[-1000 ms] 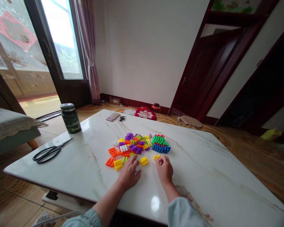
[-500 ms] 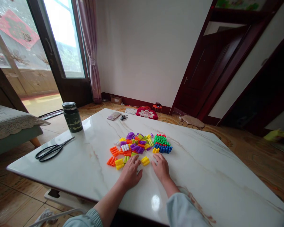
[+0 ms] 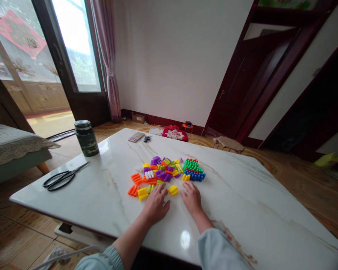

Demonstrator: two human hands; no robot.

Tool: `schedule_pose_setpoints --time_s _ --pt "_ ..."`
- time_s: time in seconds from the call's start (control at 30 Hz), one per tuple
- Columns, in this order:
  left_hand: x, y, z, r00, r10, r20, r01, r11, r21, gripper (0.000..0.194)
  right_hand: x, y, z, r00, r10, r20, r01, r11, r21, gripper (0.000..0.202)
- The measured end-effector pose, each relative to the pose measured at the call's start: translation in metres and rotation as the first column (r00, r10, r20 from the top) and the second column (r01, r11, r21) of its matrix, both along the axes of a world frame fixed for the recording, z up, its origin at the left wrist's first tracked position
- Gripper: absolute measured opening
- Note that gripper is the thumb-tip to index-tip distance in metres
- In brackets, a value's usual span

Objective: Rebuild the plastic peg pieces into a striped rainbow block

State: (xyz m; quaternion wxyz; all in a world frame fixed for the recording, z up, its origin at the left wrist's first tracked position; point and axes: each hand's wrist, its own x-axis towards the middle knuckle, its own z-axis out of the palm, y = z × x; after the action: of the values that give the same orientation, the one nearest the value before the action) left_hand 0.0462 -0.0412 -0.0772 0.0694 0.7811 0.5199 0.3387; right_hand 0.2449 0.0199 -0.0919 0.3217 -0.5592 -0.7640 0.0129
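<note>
On the table (image 3: 250, 202), scissors (image 3: 72, 173) are lying near the near left corner, and a flask (image 3: 86, 140) is standing behind them by the left edge. Toward the far left corner a phone (image 3: 136, 137) is lying, keys (image 3: 147, 139) just to its right. A pile of pieces (image 3: 163, 175) is occupying the middle, stacked rows (image 3: 192, 165) sitting to its right. The left hand (image 3: 157, 204) and right hand (image 3: 192, 198) are extending over the near edge, a small cluster (image 3: 173, 190) lying between them

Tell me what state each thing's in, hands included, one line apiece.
Left hand: open, fingers spread
Right hand: open, fingers spread
Blue pieces: lined up
Mixed pieces: loosely heaped
Scissors: flat, blades look closed
Flask: upright, lid on
Phone: lying flat
Curtain: tied back
</note>
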Motion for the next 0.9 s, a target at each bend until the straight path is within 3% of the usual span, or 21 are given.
schedule_pose_setpoints --time_s 0.3,0.5,0.6,0.77,0.9 --pt "0.0 0.001 -0.001 1.0 -0.008 0.022 0.008 1.0 0.02 0.024 -0.001 0.0 0.001 0.999 -0.019 0.03 0.02 0.999 -0.037 0.035" --pt "-0.001 0.001 -0.002 1.0 0.003 -0.005 -0.003 1.0 0.017 0.024 -0.008 -0.02 0.002 0.966 -0.051 0.252 0.058 0.998 -0.022 0.039" --pt "-0.001 -0.001 -0.003 0.999 0.007 -0.044 -0.006 1.0 0.025 0.025 -0.008 -0.032 -0.003 0.948 -0.004 0.32 -0.001 1.0 0.015 0.042" --pt "0.0 -0.001 -0.003 0.995 0.004 -0.105 0.003 0.998 0.061 0.042 -0.007 -0.038 -0.002 0.962 0.042 0.269 -0.065 0.995 0.079 0.046" --pt "0.001 0.004 0.001 0.99 -0.055 -0.131 0.059 0.998 0.027 0.058 -0.009 -0.039 0.008 0.937 0.222 0.269 -0.251 0.965 0.078 0.057"
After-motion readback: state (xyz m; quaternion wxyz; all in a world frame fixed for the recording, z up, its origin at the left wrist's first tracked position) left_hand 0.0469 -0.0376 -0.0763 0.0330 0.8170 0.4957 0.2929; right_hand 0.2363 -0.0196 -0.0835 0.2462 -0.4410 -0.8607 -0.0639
